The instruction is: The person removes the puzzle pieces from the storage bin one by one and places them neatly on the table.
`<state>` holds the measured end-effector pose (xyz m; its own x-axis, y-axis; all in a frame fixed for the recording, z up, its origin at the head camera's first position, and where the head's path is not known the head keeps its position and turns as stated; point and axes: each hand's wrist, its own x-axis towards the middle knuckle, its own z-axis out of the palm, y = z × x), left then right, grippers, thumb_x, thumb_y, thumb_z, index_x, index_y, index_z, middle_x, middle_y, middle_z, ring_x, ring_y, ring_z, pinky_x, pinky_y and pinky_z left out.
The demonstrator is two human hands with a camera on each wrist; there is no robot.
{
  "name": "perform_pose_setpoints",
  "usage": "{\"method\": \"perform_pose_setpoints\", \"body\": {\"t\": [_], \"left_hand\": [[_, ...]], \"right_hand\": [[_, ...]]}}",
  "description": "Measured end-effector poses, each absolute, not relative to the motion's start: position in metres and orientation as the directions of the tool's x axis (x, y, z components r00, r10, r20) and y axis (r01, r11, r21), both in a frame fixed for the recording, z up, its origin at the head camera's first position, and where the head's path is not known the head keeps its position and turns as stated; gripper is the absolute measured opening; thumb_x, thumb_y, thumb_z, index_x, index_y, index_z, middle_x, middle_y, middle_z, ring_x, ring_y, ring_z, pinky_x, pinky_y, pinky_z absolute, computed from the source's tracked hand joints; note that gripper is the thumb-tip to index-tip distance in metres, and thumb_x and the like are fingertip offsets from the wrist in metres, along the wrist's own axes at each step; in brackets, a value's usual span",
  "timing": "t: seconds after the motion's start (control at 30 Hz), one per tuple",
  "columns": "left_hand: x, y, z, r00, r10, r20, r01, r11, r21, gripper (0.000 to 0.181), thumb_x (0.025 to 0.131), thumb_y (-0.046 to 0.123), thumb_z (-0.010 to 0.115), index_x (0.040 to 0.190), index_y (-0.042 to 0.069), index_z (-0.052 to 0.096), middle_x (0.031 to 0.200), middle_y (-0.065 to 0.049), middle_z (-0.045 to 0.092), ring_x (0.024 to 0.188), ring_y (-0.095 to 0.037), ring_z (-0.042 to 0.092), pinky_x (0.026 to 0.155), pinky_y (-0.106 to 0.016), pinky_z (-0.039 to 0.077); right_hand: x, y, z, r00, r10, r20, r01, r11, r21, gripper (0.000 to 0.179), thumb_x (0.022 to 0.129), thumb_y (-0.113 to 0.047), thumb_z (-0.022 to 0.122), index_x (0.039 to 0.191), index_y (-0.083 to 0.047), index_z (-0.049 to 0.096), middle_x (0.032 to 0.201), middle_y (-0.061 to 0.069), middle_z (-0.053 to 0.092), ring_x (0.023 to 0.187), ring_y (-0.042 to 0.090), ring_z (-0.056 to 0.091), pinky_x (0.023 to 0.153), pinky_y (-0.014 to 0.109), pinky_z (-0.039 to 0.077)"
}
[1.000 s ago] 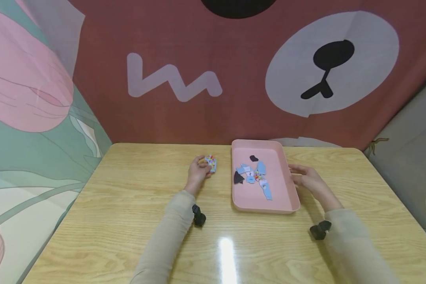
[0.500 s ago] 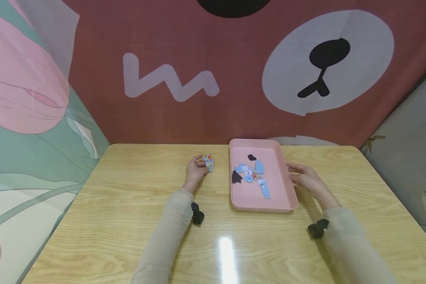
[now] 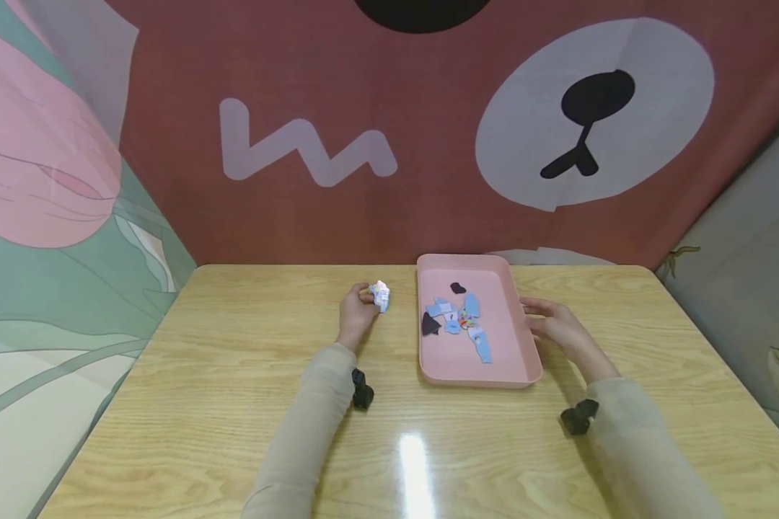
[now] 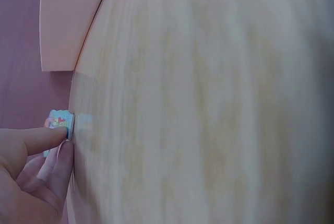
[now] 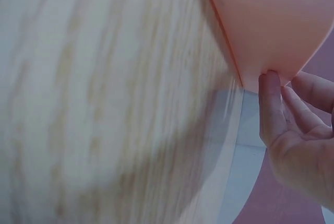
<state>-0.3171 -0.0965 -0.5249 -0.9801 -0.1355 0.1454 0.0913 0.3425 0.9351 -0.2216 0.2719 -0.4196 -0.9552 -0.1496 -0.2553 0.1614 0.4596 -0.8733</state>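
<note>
My left hand pinches a small light-blue piece with a colourful print between thumb and fingers, left of the tray. In the left wrist view, the thumb and a finger meet at the lower edge of that printed piece, close over the wood. Against the outer right wall of the pink tray rest the fingertips of my right hand. The right wrist view has those fingers nearly straight at the corner of the tray's wall.
Several light-blue irregular pieces lie inside the tray, some overlapping. Among them are a black triangular piece and a small black piece. The wooden table ends at a brown cloth backdrop printed with a bear.
The printed piece in my left hand has tilted and now shows a white glare. My right hand stays at the tray wall. The whole head view has shifted slightly.
</note>
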Motion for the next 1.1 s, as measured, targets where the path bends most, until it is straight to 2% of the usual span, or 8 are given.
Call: {"method": "perform_pose_setpoints", "body": {"t": [0.07,0.23,0.27,0.43,0.63,0.87,1.1], "left_hand": [[-0.321,-0.098,-0.531,-0.981,-0.143,0.13,0.073,0.346,0.935,0.054,0.068,-0.001,0.071,0.121,0.001,0.058,0.078,-0.004,0.07,0.072,-0.015,0.065,0.063,-0.021,0.053],[-0.281,-0.086,-0.468,-0.984,-0.179,-0.011,-0.08,0.386,0.919,0.05,0.078,-0.003,0.067,0.126,-0.006,0.054,0.099,-0.022,0.07,0.095,-0.032,0.067,0.086,-0.036,0.055],[-0.278,-0.083,-0.464,-0.981,-0.19,-0.025,-0.101,0.397,0.912,0.049,0.079,-0.005,0.065,0.126,-0.008,0.054,0.102,-0.025,0.069,0.095,-0.034,0.066,0.086,-0.037,0.055],[-0.265,-0.077,-0.448,-0.978,-0.21,-0.001,-0.088,0.407,0.909,0.044,0.081,-0.004,0.063,0.124,-0.01,0.055,0.105,-0.027,0.068,0.097,-0.036,0.065,0.087,-0.037,0.054],[-0.263,-0.066,-0.44,-0.982,-0.187,0.025,-0.036,0.315,0.949,0.039,0.086,0.0,0.064,0.124,-0.006,0.056,0.108,-0.024,0.067,0.1,-0.035,0.066,0.085,-0.036,0.057],[-0.256,-0.039,-0.421,-0.991,-0.102,0.092,0.065,0.239,0.969,0.037,0.087,-0.001,0.063,0.123,-0.007,0.057,0.111,-0.027,0.064,0.103,-0.037,0.065,0.09,-0.038,0.056],[-0.244,-0.009,-0.411,-0.992,0.021,0.125,0.126,0.257,0.958,0.036,0.087,0.001,0.065,0.122,-0.003,0.059,0.109,-0.022,0.066,0.102,-0.034,0.066,0.088,-0.033,0.056]], "right_hand": [[-0.222,0.272,-0.42,-0.955,-0.151,-0.256,0.16,0.465,-0.871,0.056,0.098,-0.01,0.047,0.148,0.003,0.025,0.145,0.031,0.035,0.107,0.006,0.054,0.09,0.019,0.052],[-0.223,0.271,-0.42,-0.955,-0.152,-0.257,0.157,0.475,-0.866,0.057,0.098,-0.011,0.047,0.148,0.004,0.025,0.145,0.031,0.035,0.118,0.021,0.052,0.094,0.024,0.052],[-0.223,0.271,-0.42,-0.955,-0.152,-0.255,0.156,0.475,-0.866,0.057,0.098,-0.011,0.047,0.148,0.005,0.025,0.145,0.031,0.035,0.119,0.022,0.052,0.094,0.024,0.052],[-0.223,0.272,-0.42,-0.957,-0.162,-0.24,0.142,0.463,-0.875,0.057,0.098,-0.011,0.047,0.147,0.006,0.024,0.143,0.032,0.034,0.111,0.013,0.055,0.088,0.019,0.052],[-0.223,0.272,-0.42,-0.959,-0.165,-0.229,0.133,0.453,-0.881,0.056,0.098,-0.01,0.047,0.147,0.007,0.025,0.143,0.033,0.035,0.101,0.002,0.055,0.084,0.015,0.051],[-0.223,0.27,-0.418,-0.959,-0.15,-0.24,0.15,0.448,-0.881,0.056,0.098,-0.008,0.047,0.147,0.007,0.025,0.143,0.033,0.034,0.093,-0.006,0.054,0.082,0.014,0.051],[-0.222,0.269,-0.418,-0.962,-0.138,-0.235,0.153,0.441,-0.884,0.055,0.097,-0.006,0.046,0.146,0.008,0.027,0.142,0.034,0.035,0.09,-0.007,0.054,0.08,0.012,0.05]]}}
